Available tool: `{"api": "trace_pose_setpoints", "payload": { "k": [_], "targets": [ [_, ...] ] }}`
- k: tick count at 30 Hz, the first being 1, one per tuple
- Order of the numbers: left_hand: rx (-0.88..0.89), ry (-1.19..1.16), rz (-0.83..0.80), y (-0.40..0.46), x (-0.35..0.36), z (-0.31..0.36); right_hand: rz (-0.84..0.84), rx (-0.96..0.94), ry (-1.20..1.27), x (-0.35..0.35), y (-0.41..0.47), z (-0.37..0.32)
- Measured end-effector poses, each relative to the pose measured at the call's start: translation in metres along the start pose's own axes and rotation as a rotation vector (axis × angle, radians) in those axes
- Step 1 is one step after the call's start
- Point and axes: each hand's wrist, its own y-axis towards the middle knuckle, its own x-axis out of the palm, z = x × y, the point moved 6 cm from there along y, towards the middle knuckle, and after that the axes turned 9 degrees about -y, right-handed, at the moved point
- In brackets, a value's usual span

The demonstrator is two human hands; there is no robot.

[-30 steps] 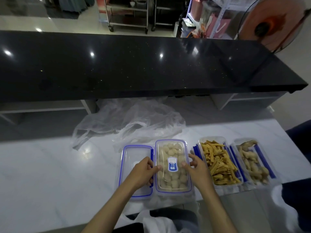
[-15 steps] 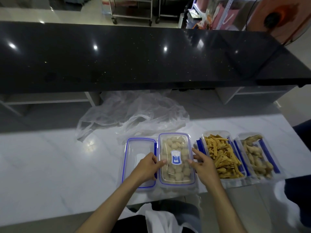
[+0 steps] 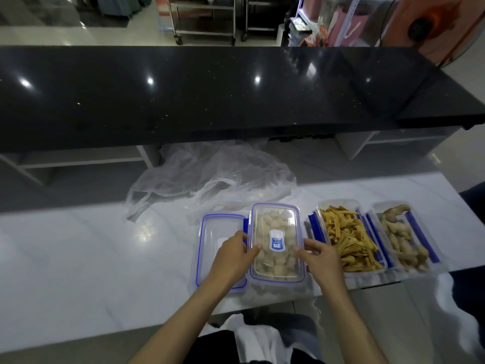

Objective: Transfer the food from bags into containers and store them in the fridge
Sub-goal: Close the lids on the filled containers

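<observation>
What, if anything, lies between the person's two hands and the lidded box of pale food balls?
Nothing visible does. The left hand and right hand already touch the lid of the box at its two long edges. A spare lid lies under the left hand, beside the box, not between.

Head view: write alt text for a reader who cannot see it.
Two hands, left and right, press the lid onto a clear container of pale food balls on a white counter. A spare lid lies left; open containers of yellow strips and ginger-like pieces sit right.
</observation>
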Motion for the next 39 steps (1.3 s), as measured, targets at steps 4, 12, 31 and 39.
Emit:
{"api": "trace_pose_setpoints", "payload": {
  "k": [4,12,31,39],
  "targets": [
    [-0.029,-0.13,0.025,-0.001,0.001,-0.008,0.019,-0.011,0.037,-0.003,-0.002,0.0],
    [-0.059,-0.225,0.051,-0.001,0.001,-0.013,0.0,0.051,0.034,-0.004,0.004,0.018],
    [-0.099,-0.322,0.055,0.003,-0.006,-0.022,-0.236,0.164,0.109,0.005,0.006,0.031],
    [-0.171,-0.439,-0.002,0.005,0.001,-0.027,-0.143,0.08,0.052,0.001,0.001,0.029]
  ]
}}
